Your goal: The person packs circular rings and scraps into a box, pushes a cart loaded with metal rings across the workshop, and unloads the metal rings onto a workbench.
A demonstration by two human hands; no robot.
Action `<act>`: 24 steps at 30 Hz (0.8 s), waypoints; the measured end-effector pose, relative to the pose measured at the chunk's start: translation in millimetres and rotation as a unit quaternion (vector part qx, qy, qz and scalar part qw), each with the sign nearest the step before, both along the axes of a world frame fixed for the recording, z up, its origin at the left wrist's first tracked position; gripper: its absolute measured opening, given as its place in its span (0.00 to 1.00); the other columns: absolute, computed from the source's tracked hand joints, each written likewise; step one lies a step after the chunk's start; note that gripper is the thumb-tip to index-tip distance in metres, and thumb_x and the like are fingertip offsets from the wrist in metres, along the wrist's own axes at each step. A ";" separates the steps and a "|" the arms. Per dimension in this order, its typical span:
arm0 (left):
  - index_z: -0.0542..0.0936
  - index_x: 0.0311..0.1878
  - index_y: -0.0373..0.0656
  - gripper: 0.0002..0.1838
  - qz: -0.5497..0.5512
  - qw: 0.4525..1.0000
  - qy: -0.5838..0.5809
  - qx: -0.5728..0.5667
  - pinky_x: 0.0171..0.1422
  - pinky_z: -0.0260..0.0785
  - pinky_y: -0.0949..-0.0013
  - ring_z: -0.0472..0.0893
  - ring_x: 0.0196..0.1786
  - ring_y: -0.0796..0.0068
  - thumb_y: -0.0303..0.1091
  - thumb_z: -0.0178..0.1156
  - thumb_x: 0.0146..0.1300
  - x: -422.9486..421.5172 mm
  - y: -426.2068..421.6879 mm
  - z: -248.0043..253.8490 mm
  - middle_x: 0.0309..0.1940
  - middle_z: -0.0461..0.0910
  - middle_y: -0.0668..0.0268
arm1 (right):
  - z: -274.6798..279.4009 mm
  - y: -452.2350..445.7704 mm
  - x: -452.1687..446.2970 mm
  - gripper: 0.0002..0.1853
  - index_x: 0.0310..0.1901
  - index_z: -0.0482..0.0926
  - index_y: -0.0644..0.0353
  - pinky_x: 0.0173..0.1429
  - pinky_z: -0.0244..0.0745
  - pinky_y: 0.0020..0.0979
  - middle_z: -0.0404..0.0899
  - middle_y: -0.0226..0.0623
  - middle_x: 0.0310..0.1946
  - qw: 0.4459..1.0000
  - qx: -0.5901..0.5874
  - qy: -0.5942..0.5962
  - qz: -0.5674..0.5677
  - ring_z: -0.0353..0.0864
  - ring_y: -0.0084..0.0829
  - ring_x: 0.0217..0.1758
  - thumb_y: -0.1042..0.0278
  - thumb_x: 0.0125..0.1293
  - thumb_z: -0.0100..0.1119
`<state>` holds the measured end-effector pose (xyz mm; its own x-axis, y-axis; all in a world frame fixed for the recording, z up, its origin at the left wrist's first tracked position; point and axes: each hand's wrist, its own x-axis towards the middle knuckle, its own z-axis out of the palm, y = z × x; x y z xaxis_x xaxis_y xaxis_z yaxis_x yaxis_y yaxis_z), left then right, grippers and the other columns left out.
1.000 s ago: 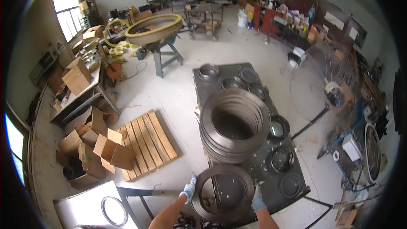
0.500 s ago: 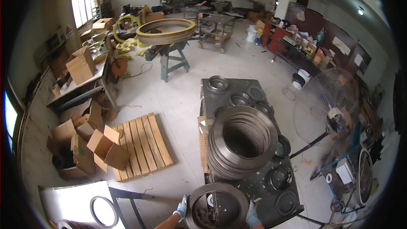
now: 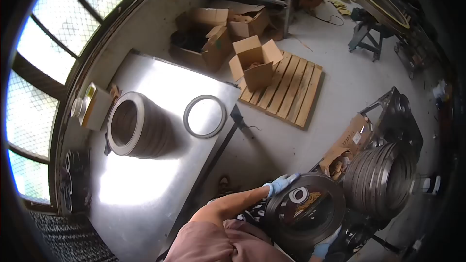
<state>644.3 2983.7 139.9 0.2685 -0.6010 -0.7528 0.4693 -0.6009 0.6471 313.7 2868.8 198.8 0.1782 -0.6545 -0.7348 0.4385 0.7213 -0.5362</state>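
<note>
the left hand and the right hand, both in pale blue gloves, clasp a large dark ring between them; the left lies along its upper-left rim, the right at its lower-right edge. whether it is one ring or several together, i cannot tell. a small white ring shows through the opening between the hands. just beside the grip, to its right, is a ring stack; to its left, well apart, a metal-topped table bears a tilted-looking pile of rings and a single flat ring. the step in hand looks like two-handed carrying or steadying; any move from here calls for even support from both hands, i judge.
</note>
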 end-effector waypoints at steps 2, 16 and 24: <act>0.70 0.67 0.31 0.50 0.051 0.999 0.008 -0.012 0.71 0.63 0.63 0.75 0.64 0.57 0.74 0.48 0.64 14.2 35.7 27.1 0.61 0.76 0.48 | 11.3 5.3 31.1 0.30 0.69 0.67 0.58 0.75 0.63 0.41 0.70 0.38 0.68 0.999 -0.013 0.001 0.050 0.71 0.39 0.69 0.45 0.77 0.38; 0.70 0.68 0.32 0.45 0.459 0.887 0.000 0.055 0.75 0.55 0.67 0.68 0.70 0.63 0.67 0.51 0.67 98.6 426.5 7.6 0.68 0.71 0.53 | -106.6 204.5 269.5 0.27 0.62 0.76 0.55 0.67 0.70 0.39 0.79 0.34 0.60 0.906 0.107 -0.106 0.396 0.77 0.36 0.60 0.43 0.75 0.43; 0.69 0.69 0.32 0.45 0.518 0.852 -0.043 0.061 0.76 0.53 0.66 0.67 0.71 0.60 0.68 0.50 0.68 108.0 575.4 3.3 0.68 0.71 0.52 | -101.7 339.5 342.2 0.29 0.63 0.76 0.55 0.71 0.67 0.44 0.77 0.37 0.62 0.855 0.144 -0.109 0.485 0.75 0.41 0.63 0.41 0.74 0.42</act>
<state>752.2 3559.1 143.2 0.6645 0.0741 -0.7436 0.7429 0.0416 0.6681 655.8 3208.3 97.1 0.6886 0.0832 -0.7203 -0.3752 0.8909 -0.2558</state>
